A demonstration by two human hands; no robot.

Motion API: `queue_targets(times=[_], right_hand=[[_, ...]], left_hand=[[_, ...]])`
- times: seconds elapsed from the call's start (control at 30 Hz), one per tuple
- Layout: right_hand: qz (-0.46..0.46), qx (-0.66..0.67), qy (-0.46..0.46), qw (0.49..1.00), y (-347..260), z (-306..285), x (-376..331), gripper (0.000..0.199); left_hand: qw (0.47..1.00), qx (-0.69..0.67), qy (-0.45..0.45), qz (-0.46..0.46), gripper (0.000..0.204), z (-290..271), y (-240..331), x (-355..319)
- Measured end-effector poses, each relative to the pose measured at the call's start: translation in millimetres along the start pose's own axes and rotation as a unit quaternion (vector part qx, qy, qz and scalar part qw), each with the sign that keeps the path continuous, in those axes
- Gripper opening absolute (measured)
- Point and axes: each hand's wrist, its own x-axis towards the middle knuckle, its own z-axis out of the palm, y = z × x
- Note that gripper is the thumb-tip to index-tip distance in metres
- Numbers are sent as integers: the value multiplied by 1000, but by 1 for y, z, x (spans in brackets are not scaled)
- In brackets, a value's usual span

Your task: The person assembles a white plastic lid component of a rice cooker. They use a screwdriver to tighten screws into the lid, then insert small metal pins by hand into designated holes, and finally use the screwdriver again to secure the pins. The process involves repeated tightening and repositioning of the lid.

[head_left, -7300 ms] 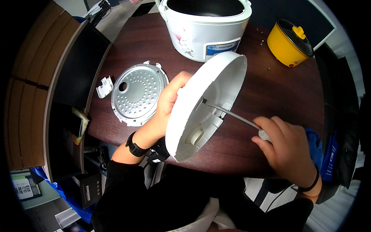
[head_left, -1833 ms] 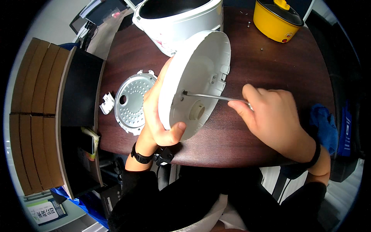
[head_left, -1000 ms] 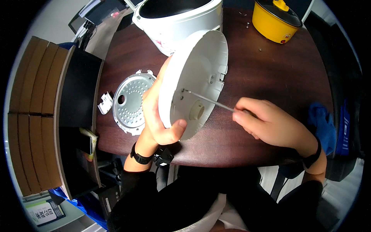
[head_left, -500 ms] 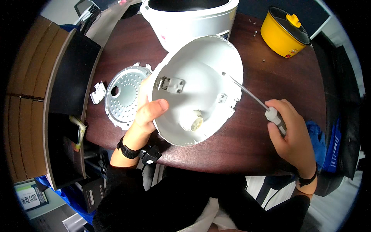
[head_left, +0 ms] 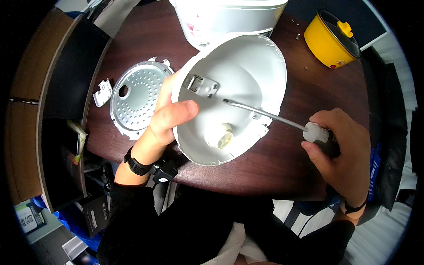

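My left hand [head_left: 170, 117] grips the left rim of a white rice cooker lid shell [head_left: 247, 84], thumb inside, tilted so its hollow inside faces me. Within it are a metal latch bracket [head_left: 203, 86] with small screws and a round steam valve piece [head_left: 221, 136]. My right hand [head_left: 342, 150] is closed round the grey handle of a screwdriver [head_left: 265, 113]. Its shaft reaches over the shell's right rim, with the flat tip just right of and below the bracket; whether it touches the shell I cannot tell.
A dimpled metal inner lid plate [head_left: 141, 97] and a small white plastic part [head_left: 103, 92] lie on the brown table [head_left: 198, 181]. Behind the shell stands the white rice cooker body [head_left: 229, 20]. A yellow pot [head_left: 329, 42] is at the far right, with a few tiny screws [head_left: 298, 35] beside it.
The screwdriver tip has moved left and down, deeper into the shell and toward the bracket. My right hand has shifted slightly right. My left hand still holds the shell.
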Motion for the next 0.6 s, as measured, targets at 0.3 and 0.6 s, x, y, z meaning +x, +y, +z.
queue_targets(times=[0.3, 0.6], right_hand=[[50, -28, 10, 998, -5, 8, 9, 32], [13, -33, -15, 999, -8, 10, 10, 32]], left_hand=[[1000, 10, -23, 12, 78, 3, 4, 0], [999, 20, -26, 18, 80, 0, 2, -3]])
